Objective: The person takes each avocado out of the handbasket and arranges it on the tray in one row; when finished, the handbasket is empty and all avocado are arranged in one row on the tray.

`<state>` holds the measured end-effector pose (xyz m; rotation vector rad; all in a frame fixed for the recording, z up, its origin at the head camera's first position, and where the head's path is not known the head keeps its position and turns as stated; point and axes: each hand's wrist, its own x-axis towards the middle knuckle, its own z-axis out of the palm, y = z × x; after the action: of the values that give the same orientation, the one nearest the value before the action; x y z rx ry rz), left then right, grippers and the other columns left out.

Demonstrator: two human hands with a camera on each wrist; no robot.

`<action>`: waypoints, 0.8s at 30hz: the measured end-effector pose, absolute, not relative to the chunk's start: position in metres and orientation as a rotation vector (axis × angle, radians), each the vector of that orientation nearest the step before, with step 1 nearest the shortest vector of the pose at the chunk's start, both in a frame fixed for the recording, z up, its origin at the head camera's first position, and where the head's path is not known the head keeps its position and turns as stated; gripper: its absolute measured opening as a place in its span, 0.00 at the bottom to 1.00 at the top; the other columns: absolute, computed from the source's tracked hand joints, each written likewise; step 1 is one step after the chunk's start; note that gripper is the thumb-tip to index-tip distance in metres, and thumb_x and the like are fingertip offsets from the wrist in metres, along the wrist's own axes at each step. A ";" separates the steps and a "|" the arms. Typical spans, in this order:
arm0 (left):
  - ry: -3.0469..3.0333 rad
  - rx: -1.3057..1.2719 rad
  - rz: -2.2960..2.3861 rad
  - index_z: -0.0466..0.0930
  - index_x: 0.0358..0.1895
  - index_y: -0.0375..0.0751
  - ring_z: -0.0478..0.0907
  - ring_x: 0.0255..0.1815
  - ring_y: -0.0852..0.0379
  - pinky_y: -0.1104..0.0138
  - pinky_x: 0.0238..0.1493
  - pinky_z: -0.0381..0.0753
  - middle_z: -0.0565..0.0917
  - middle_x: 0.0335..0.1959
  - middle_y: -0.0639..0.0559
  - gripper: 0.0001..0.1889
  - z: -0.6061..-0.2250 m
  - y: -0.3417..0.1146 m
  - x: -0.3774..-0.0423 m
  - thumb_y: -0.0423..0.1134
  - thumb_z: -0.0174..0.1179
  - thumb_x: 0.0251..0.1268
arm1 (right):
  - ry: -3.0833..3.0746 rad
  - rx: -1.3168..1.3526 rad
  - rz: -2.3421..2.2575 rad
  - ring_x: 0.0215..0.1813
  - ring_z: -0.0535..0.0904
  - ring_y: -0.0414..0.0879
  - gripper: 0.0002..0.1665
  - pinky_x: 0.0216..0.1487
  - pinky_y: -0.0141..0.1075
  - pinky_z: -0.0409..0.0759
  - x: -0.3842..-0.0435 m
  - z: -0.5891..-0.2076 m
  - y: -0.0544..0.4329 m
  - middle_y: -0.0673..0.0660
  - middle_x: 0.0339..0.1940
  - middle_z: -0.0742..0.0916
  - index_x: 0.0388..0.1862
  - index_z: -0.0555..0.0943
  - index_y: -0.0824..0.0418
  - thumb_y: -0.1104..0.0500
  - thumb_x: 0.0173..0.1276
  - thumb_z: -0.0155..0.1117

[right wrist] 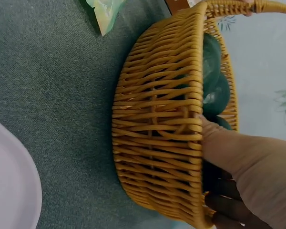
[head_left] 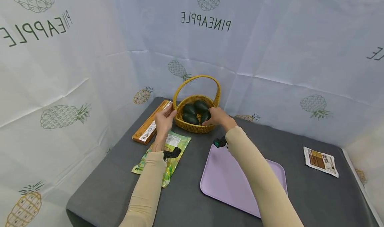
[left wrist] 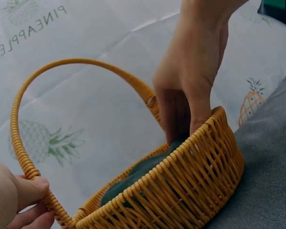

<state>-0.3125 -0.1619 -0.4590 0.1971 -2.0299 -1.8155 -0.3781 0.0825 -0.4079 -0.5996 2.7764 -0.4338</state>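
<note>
A yellow wicker basket (head_left: 195,128) with a tall arched handle (left wrist: 76,61) stands at the back of the table, holding several dark green avocados (head_left: 189,109). My left hand (head_left: 164,122) pinches the foot of the handle on the left side, thumb and fingers on either side of it in the left wrist view. From the right, my right hand (head_left: 221,117) reaches down over the rim and grips the rightmost avocado (head_left: 205,116). Its thumb is just inside the basket wall (right wrist: 157,114) in the right wrist view, and its fingertips are partly hidden there.
Left of the basket lies an orange-brown box (head_left: 151,122), with a green packet (head_left: 177,150) nearer me, under my left forearm. A lilac tray (head_left: 225,183) lies below my right arm. Far right is a small white-and-brown pouch (head_left: 321,161). Printed cloth (head_left: 270,53) hangs close behind the table.
</note>
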 end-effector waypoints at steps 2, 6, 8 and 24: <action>-2.033 0.194 -1.813 0.81 0.69 0.47 0.83 0.66 0.47 0.56 0.65 0.85 0.84 0.65 0.44 0.22 -0.459 -0.162 -0.312 0.39 0.66 0.75 | 2.809 -0.623 -0.349 0.64 0.80 0.63 0.44 0.64 0.52 0.83 -0.379 -0.410 0.080 0.69 0.64 0.83 0.71 0.75 0.70 0.44 0.67 0.78; -2.044 0.184 -1.811 0.80 0.70 0.47 0.83 0.66 0.47 0.56 0.65 0.85 0.84 0.66 0.45 0.22 -0.459 -0.162 -0.312 0.39 0.66 0.75 | 2.850 -0.638 -0.302 0.63 0.81 0.62 0.44 0.62 0.52 0.84 -0.380 -0.417 0.079 0.68 0.61 0.83 0.70 0.73 0.70 0.45 0.66 0.78; -2.040 0.183 -1.808 0.80 0.70 0.47 0.83 0.66 0.47 0.56 0.65 0.85 0.84 0.66 0.44 0.22 -0.459 -0.163 -0.312 0.39 0.66 0.75 | 2.853 -0.640 -0.340 0.64 0.81 0.63 0.47 0.63 0.52 0.84 -0.382 -0.420 0.079 0.69 0.62 0.82 0.72 0.70 0.70 0.45 0.66 0.79; -2.048 0.177 -1.803 0.80 0.70 0.46 0.82 0.67 0.47 0.56 0.65 0.84 0.83 0.67 0.45 0.23 -0.457 -0.166 -0.309 0.40 0.66 0.75 | 2.820 -0.601 -0.600 0.65 0.78 0.62 0.50 0.64 0.53 0.82 -0.376 -0.424 0.083 0.69 0.65 0.79 0.76 0.65 0.69 0.46 0.66 0.78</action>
<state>-0.3087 -0.1660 -0.4569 0.1772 -2.0477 -1.8030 -0.3764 0.0828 -0.4238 -0.6009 2.8197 -0.5999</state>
